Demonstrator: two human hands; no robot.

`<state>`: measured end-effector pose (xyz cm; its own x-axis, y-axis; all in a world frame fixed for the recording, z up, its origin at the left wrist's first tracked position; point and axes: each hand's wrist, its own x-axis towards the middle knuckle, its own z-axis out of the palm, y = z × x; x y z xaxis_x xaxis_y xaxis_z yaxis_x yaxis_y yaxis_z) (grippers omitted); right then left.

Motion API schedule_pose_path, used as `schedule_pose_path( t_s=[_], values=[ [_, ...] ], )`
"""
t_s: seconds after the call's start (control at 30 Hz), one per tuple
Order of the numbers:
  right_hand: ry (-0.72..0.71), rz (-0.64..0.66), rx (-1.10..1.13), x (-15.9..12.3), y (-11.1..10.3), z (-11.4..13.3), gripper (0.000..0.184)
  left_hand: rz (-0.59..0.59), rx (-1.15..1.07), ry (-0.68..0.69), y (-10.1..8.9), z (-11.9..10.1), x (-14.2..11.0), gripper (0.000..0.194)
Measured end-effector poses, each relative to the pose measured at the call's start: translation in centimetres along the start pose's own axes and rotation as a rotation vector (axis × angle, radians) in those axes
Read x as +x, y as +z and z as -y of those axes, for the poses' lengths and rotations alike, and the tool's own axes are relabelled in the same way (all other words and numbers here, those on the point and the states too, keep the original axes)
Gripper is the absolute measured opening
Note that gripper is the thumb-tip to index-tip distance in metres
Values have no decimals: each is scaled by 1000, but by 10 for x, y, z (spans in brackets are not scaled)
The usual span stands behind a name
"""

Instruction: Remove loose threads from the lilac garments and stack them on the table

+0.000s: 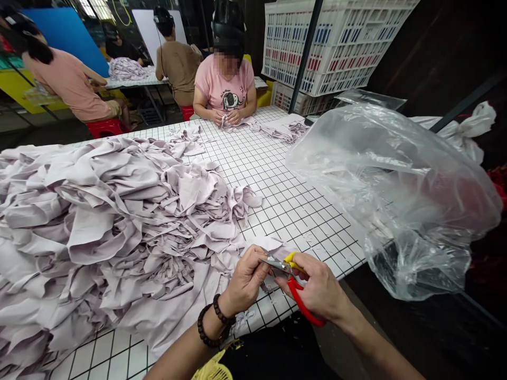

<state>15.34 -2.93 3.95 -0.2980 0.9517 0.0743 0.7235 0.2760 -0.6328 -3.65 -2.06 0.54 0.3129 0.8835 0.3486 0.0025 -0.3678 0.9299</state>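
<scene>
My right hand (319, 287) grips a pair of scissors (299, 302) with one red and one yellow handle. The blades point left, right at the fingertips of my left hand (246, 277). That hand is closed in a pinch on a pale lilac fabric piece (275, 245), part of which shows behind the fingers; the pinched edge is mostly hidden by the blades and fingers. Dark beaded bracelets circle my left wrist. To the left, a large heap of crumpled pale lilac fabric pieces (119, 211) spreads over the table and reaches close to my left hand.
The white table (285, 206) has a black grid. A clear plastic bag (396, 158) bulges over its right edge. Across the table, a person in a pink shirt (225, 87) handles similar fabric. White crates (332, 47) are stacked behind; other people sit at the back left.
</scene>
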Motion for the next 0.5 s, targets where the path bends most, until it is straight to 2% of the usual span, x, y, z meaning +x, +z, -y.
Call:
schedule_pose_path(
  t_s=[0.5],
  values=[
    [-64,-82,-70,1,4,-7,33,2,-8,-50,1,-4,1,24]
  ],
)
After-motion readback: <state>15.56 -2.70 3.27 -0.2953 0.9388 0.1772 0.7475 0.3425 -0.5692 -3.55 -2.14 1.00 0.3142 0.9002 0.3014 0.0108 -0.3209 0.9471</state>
